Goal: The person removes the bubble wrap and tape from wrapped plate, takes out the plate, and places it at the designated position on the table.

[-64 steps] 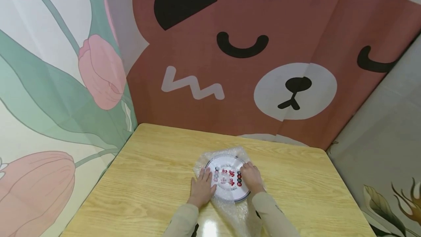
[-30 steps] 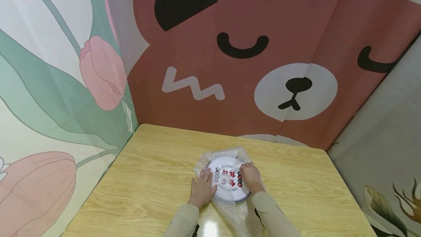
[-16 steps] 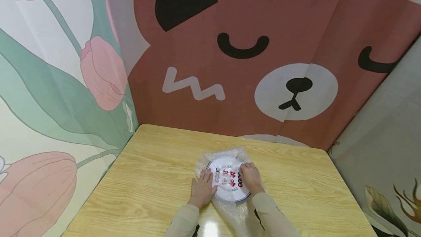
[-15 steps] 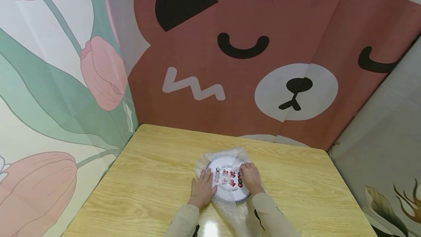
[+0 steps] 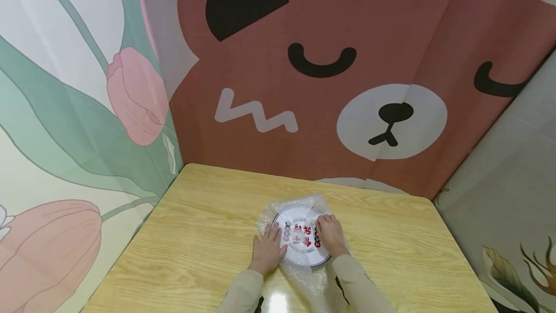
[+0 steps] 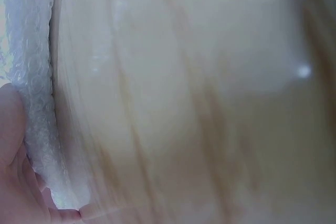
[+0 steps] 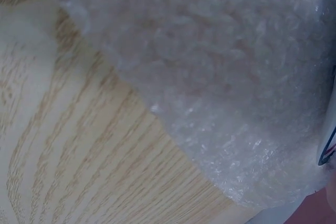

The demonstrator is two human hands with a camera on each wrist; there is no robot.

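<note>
A round white plate (image 5: 312, 251) with red characters and a dark blue rim lies on bubble wrap (image 5: 312, 279). A layer of the wrap covers its left part, where the print looks hazy; the right part is bare. My left hand (image 5: 266, 251) rests with spread, straight fingers on the wrap at the plate's left edge. At the right edge, my right hand (image 5: 332, 234) grips the plate with curled fingers; its thumb is hidden. In the right wrist view, a bit of plate rim (image 7: 326, 148) shows beside the wrap (image 7: 199, 66).
The wood-grain table (image 5: 195, 226) extends all around the wrapped plate. A long tail of the wrap runs toward the front edge, beside the right sleeve (image 5: 362, 281). Behind stands a bear-print cloth (image 5: 252, 71); a tulip-print cloth (image 5: 134, 95) hangs at the left.
Both hands, the plate and the wrap stay in nearly the same place. Only a slight shift of the head view is visible.
</note>
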